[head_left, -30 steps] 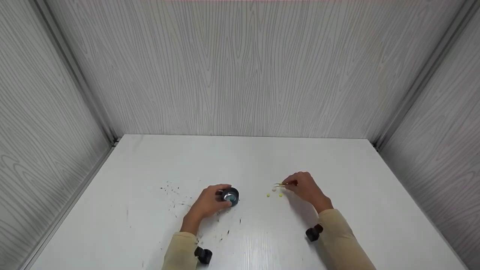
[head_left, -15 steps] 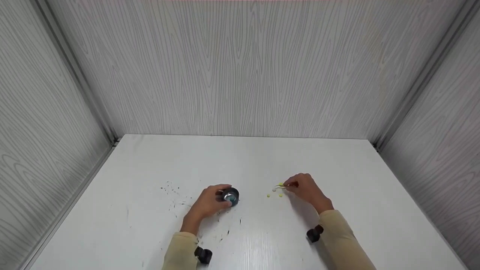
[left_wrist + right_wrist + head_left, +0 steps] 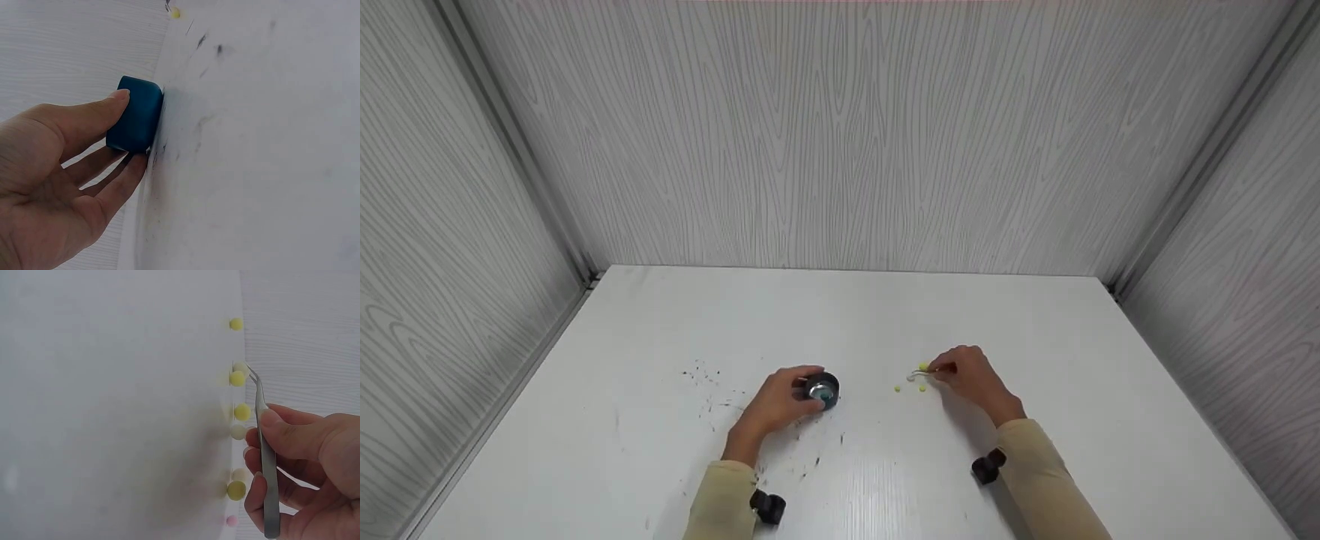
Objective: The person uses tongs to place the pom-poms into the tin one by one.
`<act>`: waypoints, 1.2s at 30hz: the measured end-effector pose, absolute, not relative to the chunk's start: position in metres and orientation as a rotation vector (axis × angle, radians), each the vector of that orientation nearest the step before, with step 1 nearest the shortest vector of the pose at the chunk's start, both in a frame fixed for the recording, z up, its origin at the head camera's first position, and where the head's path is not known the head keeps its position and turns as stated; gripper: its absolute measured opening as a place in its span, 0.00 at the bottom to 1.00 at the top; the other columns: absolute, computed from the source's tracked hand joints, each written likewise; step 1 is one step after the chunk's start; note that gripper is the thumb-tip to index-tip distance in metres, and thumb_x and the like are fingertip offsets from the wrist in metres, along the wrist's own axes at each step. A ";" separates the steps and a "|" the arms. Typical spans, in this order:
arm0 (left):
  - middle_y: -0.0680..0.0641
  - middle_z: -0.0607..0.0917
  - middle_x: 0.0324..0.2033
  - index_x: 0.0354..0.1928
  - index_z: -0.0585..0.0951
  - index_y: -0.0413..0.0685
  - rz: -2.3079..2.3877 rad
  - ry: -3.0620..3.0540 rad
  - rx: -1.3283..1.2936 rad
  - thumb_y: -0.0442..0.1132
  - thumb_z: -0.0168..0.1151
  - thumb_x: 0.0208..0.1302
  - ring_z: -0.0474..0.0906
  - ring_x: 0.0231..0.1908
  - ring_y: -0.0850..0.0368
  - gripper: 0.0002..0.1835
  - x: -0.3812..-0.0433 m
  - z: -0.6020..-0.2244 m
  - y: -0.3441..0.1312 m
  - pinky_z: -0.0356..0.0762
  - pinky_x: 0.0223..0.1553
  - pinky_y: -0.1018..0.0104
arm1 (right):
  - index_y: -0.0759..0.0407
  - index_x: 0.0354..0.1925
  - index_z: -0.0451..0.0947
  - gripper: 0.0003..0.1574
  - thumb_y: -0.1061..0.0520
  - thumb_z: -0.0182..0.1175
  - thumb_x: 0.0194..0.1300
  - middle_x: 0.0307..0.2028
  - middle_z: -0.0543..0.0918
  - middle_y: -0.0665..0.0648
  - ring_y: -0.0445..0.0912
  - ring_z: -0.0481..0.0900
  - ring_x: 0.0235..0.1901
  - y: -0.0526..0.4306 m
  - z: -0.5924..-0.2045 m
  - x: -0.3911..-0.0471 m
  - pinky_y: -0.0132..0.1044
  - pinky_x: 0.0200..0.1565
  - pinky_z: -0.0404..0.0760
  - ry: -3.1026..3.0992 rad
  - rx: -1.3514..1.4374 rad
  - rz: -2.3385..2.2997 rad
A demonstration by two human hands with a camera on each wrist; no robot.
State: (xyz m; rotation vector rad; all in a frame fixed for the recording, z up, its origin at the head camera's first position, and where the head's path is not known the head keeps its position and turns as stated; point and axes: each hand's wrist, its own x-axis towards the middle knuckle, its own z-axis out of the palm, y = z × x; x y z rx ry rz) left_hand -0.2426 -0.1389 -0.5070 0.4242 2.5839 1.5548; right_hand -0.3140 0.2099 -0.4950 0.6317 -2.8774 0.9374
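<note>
In the head view my left hand [image 3: 776, 405] holds a small round blue cup [image 3: 831, 381] with a shiny inside, its mouth facing up. The left wrist view shows the blue cup [image 3: 138, 115] from the side, between thumb and fingers, at the table surface. My right hand [image 3: 971, 379] grips curved-tip tweezers [image 3: 269, 478]. Their bent tips are beside a pale ball [image 3: 911, 379] and a yellow ball [image 3: 237, 379]; whether they touch either cannot be told. Another yellow ball [image 3: 242, 412] and a pink ball [image 3: 232, 521] lie nearby on the table.
Dark specks and streaks [image 3: 705, 386] mark the white table [image 3: 840, 315] around the left hand. Grey wood-grain panels [image 3: 840, 150] stand behind and at both sides. Each sleeve bears a black wrist camera [image 3: 769, 508].
The tweezer tips have shifted slightly nearer the body, down to the pale ball, and a yellow ball behind them now shows. The left hand and the cup stay in place.
</note>
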 end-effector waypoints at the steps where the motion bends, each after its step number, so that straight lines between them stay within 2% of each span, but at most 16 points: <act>1: 0.30 0.78 0.64 0.68 0.75 0.37 1.558 2.581 0.422 0.32 0.70 0.65 0.78 0.63 0.32 0.30 -0.243 -0.507 -0.139 0.77 0.65 0.40 | 0.63 0.40 0.91 0.10 0.71 0.67 0.63 0.42 0.92 0.61 0.54 0.86 0.45 0.210 -0.494 -0.314 0.49 0.48 0.85 -2.871 0.637 0.944; 12: 0.29 0.78 0.64 0.68 0.76 0.36 1.556 2.589 0.411 0.32 0.71 0.64 0.79 0.62 0.31 0.30 -0.243 -0.508 -0.138 0.77 0.64 0.40 | 0.62 0.39 0.91 0.11 0.72 0.67 0.62 0.40 0.92 0.61 0.55 0.87 0.43 0.210 -0.491 -0.312 0.50 0.48 0.85 -2.812 0.704 0.922; 25: 0.29 0.78 0.64 0.68 0.75 0.35 1.551 2.589 0.420 0.32 0.71 0.64 0.79 0.63 0.32 0.30 -0.243 -0.507 -0.138 0.78 0.64 0.41 | 0.61 0.39 0.91 0.11 0.72 0.67 0.62 0.38 0.92 0.59 0.50 0.86 0.39 0.201 -0.485 -0.311 0.40 0.42 0.84 -2.762 0.785 0.957; 36: 0.30 0.78 0.64 0.68 0.75 0.36 1.558 2.590 0.431 0.31 0.71 0.63 0.79 0.62 0.31 0.31 -0.244 -0.507 -0.138 0.78 0.64 0.40 | 0.62 0.39 0.91 0.10 0.71 0.67 0.63 0.37 0.91 0.59 0.51 0.87 0.38 0.187 -0.477 -0.304 0.40 0.42 0.85 -2.730 0.842 1.026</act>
